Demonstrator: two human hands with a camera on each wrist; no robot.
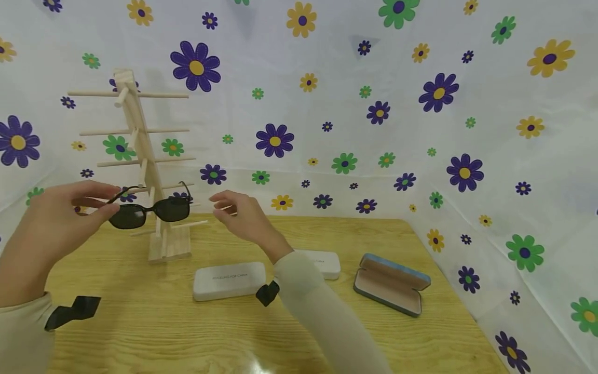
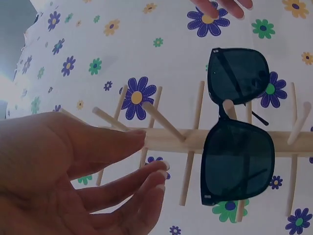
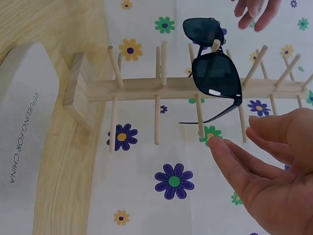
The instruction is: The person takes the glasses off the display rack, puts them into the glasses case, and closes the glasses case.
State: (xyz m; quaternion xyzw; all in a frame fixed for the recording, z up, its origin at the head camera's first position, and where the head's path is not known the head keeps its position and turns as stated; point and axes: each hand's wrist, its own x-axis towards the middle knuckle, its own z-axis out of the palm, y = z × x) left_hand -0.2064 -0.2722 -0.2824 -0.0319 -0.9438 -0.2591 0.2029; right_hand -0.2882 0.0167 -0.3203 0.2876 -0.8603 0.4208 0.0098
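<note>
A pair of black sunglasses (image 1: 173, 209) with dark lenses hangs on a lower front peg of the wooden display rack (image 1: 135, 114), its bridge over the peg and its temples unfolded. My left hand (image 1: 60, 218) is just left of the frame, thumb and fingers spread with a gap between them. In the left wrist view the fingertips (image 2: 159, 169) stand apart from the lenses. My right hand (image 1: 245, 215) is held to the right of the sunglasses, fingers loosely bent and holding nothing. From the right wrist view, its thumb and index finger are apart, near a side peg.
A white glasses case (image 1: 229, 283) with lettering lies closed on the wooden table (image 1: 140, 322). Another white case (image 1: 329, 265) is partly hidden behind my right forearm. Farther right lies an opened case (image 1: 392, 288) with a tan lining. A flower-patterned cloth (image 1: 299, 88) hangs behind.
</note>
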